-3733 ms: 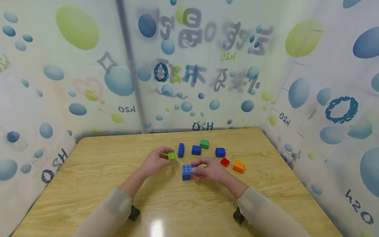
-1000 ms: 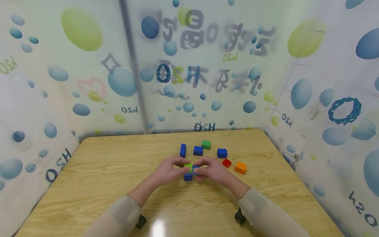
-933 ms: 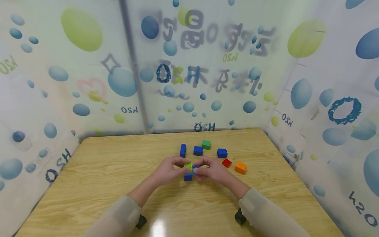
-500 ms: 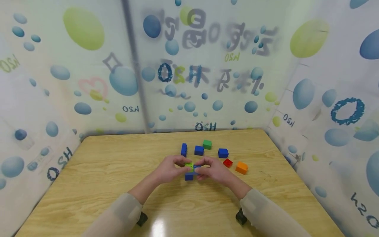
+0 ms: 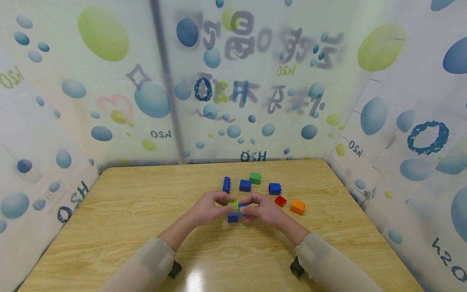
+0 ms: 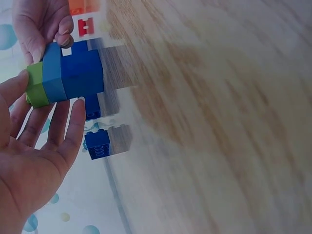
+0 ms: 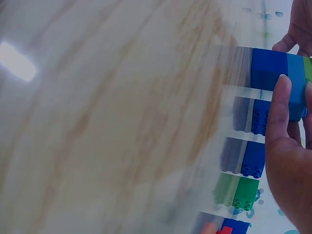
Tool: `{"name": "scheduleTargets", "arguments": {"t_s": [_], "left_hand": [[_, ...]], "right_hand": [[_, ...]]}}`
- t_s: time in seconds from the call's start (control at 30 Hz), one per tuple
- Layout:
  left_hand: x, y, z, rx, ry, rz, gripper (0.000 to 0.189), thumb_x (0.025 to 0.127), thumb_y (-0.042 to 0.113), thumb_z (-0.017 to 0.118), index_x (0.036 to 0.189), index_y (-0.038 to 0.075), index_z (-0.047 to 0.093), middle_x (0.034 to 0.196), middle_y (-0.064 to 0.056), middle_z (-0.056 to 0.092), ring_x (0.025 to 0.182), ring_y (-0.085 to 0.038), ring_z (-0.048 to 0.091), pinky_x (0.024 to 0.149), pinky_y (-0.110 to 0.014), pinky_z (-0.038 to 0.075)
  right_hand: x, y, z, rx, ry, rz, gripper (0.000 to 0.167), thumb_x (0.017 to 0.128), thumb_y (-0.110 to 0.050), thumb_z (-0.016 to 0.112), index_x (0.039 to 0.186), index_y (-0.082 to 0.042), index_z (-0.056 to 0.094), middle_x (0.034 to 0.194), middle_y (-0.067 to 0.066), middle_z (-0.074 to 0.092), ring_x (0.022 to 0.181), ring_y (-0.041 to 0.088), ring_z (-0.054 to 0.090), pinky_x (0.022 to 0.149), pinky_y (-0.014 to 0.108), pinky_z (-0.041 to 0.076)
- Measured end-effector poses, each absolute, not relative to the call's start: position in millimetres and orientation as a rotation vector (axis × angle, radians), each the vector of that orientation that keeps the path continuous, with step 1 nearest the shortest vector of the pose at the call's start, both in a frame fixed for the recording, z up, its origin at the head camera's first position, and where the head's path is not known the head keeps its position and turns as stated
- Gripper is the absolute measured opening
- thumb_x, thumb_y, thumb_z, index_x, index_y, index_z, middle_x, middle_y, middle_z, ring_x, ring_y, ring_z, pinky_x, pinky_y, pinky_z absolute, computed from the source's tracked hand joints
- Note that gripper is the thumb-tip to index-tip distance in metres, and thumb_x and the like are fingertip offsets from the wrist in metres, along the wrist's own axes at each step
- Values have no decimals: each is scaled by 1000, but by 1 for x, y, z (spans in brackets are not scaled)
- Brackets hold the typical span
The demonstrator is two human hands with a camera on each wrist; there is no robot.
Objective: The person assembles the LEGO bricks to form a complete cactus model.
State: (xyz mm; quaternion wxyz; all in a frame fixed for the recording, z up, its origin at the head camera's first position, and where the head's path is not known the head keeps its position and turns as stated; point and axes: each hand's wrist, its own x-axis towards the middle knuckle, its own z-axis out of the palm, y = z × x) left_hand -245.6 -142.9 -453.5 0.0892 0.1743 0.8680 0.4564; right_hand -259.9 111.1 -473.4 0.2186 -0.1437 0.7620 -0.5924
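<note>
My left hand pinches a lime green toy brick between thumb and fingers. The lime brick sits on the left part of a lighter blue brick, as the left wrist view shows. Under that is a dark blue brick, the bottom of the small stack, standing on the table. My right hand holds the lighter blue brick at its right end, thumb in front. In the right wrist view one of its fingers lies along the stack's side. Fingers of both hands hide part of the upper bricks.
Behind the stack on the wooden table lie a blue brick, a second blue brick, a third blue brick and a green brick. A red piece and an orange brick lie right of my right hand.
Since the earliest frame, my left hand has brought the lime brick rightward onto the lighter blue brick. My right hand has kept its hold. Over the last half second both hands are nearly still.
</note>
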Motion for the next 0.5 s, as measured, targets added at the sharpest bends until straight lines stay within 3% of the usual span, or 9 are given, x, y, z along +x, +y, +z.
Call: {"name": "scheduleTargets", "arguments": {"t_s": [0.27,0.5], "left_hand": [[-248,-143,-455,538,2576,1338,27,103,35,78,127,22,81,122,4,79,113,-19,69,89,-37,63],[-249,-146,-453,619,2569,1320,26,105,33,77,128,21,80,123,3,78,114,-19,69,96,-42,62]], "right_hand": [[-259,113,-472,-386,2108,-1637,26,105,-20,76,126,-6,70,137,15,69,97,26,82,90,41,69],[-261,113,-473,-409,2115,-1617,27,105,-22,77,126,-7,70,138,15,69,97,26,81,90,40,69]]}}
